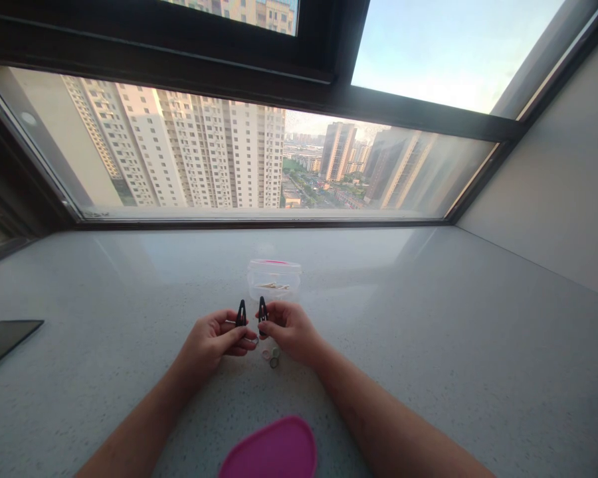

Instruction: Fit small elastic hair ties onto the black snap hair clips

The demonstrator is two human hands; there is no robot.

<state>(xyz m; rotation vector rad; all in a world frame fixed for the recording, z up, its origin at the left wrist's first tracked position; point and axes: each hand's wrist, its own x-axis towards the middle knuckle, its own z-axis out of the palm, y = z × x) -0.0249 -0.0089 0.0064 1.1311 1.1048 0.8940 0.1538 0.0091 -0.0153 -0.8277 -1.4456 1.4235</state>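
My left hand (218, 337) pinches a black snap hair clip (241, 313), which points upward between thumb and fingers. Close beside it, my right hand (292, 330) grips a second black snap hair clip (262, 312), also upright. A small ring-like loop (254, 340) shows at the fingertips of the left hand; whether it is held there I cannot tell. Below the hands a few small hair ties (274, 362) lie together on the counter. Just beyond the hands stands a clear plastic container (274, 273) with some gold-coloured thin pieces inside.
A pink lid (274, 451) lies on the speckled white counter (428, 358) at the near edge of the view. On the far left is a dark flat device (7, 342). A dark-framed window (259, 222) rises behind the counter, and a white wall (563, 179) bounds the right.
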